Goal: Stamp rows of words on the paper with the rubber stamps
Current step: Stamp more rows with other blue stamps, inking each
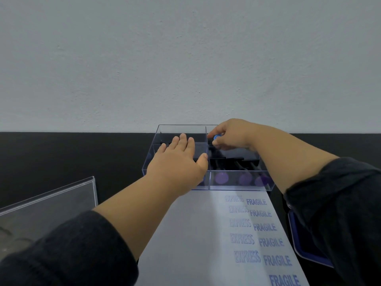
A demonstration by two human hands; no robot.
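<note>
A white paper [185, 234] lies on the black table, stamped with a column of EXPRESS and a column of FRAGILE in blue. Beyond its far edge stands a clear plastic organiser box [181, 127] with compartments. My left hand [177, 159] lies flat with straight fingers over the box's left compartments. My right hand [233, 134] reaches into the far right compartment and pinches a stamp with a blue knob [216, 137]. Several other stamps [243, 178] with purple knobs lie in the near right compartment.
A blue ink pad [305, 240] sits to the right of the paper, partly hidden by my right sleeve. A clear plastic lid [51, 203] lies at the left. A pale wall rises behind the table's far edge.
</note>
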